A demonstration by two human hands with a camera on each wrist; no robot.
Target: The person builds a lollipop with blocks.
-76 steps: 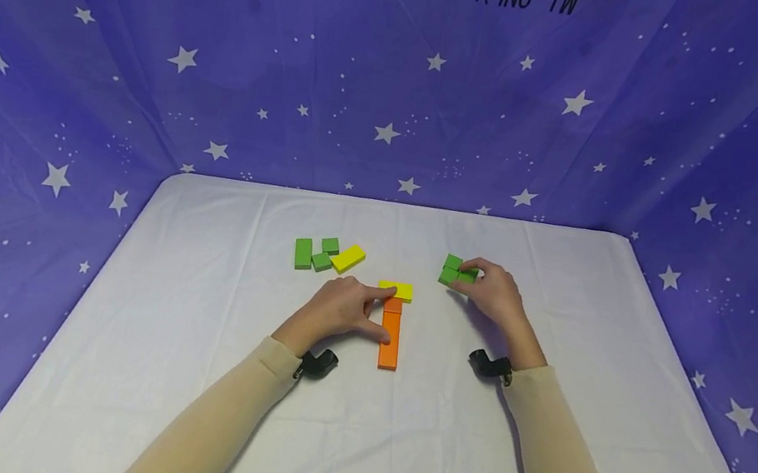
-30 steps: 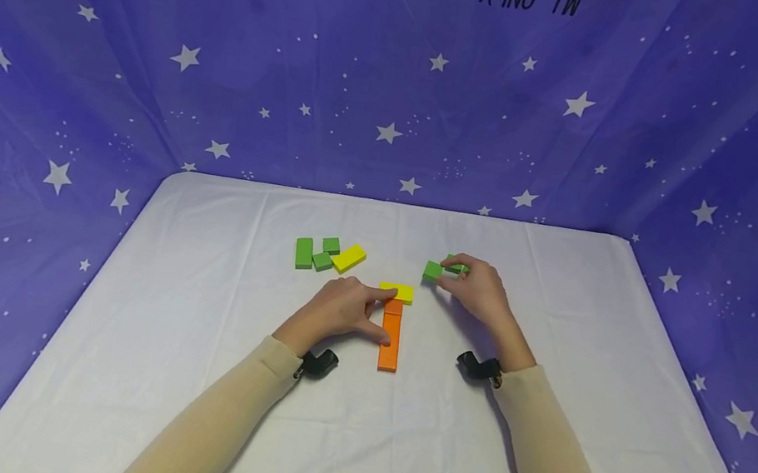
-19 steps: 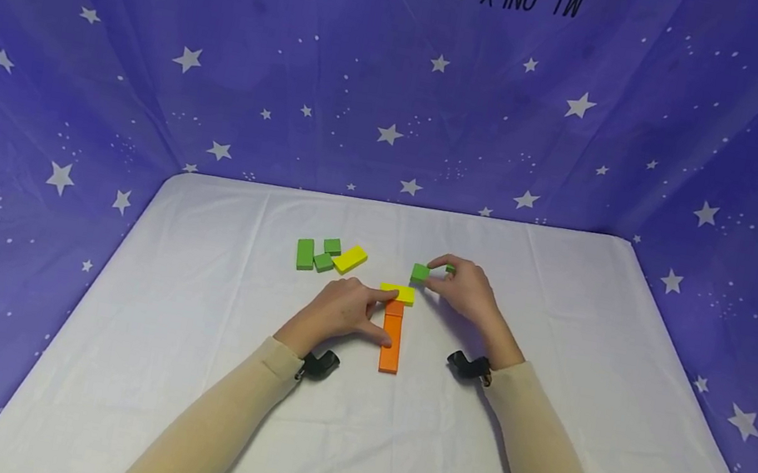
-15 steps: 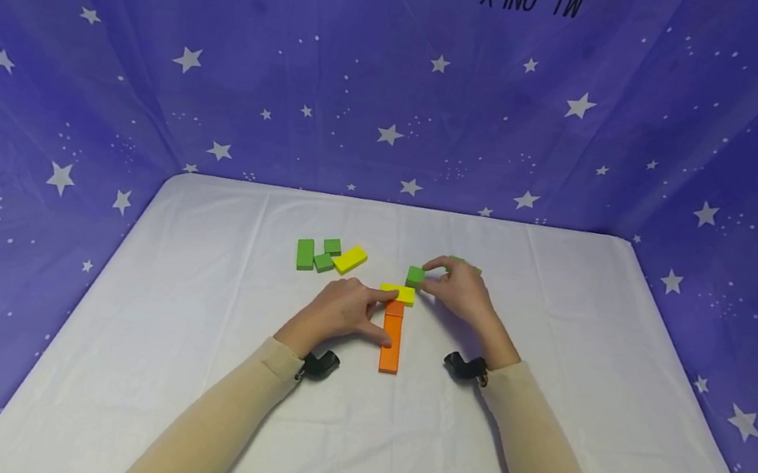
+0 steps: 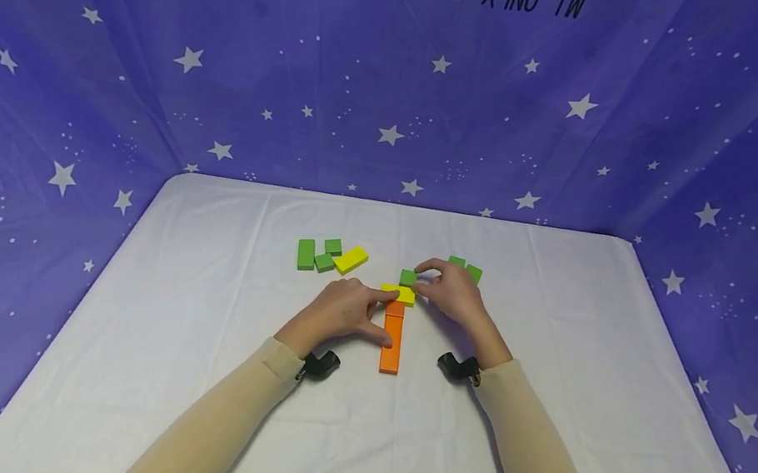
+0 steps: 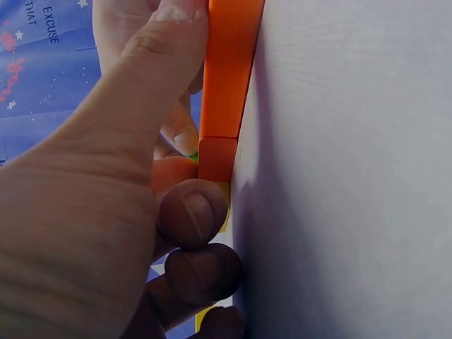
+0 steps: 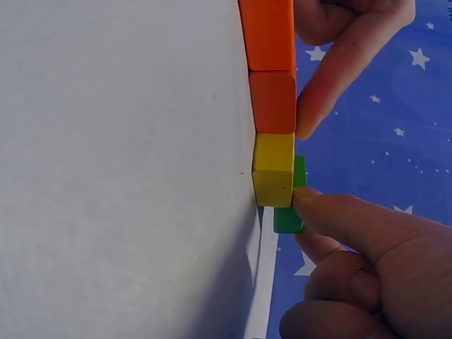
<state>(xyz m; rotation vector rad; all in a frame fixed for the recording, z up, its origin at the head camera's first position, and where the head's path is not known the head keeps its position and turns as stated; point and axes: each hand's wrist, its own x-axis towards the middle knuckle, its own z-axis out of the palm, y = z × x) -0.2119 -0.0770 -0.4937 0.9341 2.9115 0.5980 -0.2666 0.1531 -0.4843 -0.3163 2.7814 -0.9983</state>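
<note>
Wooden blocks form a line: a long orange block [image 5: 389, 358], a small orange block [image 5: 396, 309], then a yellow block [image 5: 406, 296] lying crosswise. My left hand [image 5: 342, 306] rests with index fingertip on the yellow block and thumb on the long orange one. Between thumb and finger, my right hand [image 5: 458, 293] pinches a green block [image 5: 408, 278] at the far side of the yellow one. In the right wrist view the green block [image 7: 288, 219] sits slightly raised, partly hidden by the yellow block [image 7: 273, 169]; whether they touch I cannot tell.
Beyond my right hand lie two green blocks, one at the back [image 5: 457, 260] and one to its right [image 5: 475, 274]. On the left are a long green block [image 5: 306, 254], two small green blocks [image 5: 334, 246] and a tilted yellow block [image 5: 350, 260]. A white cloth [image 5: 355, 461] covers the table.
My right hand has brought the green block leftward and nearer from the green group at the right to the yellow block's far side. My left hand has stayed in place.
</note>
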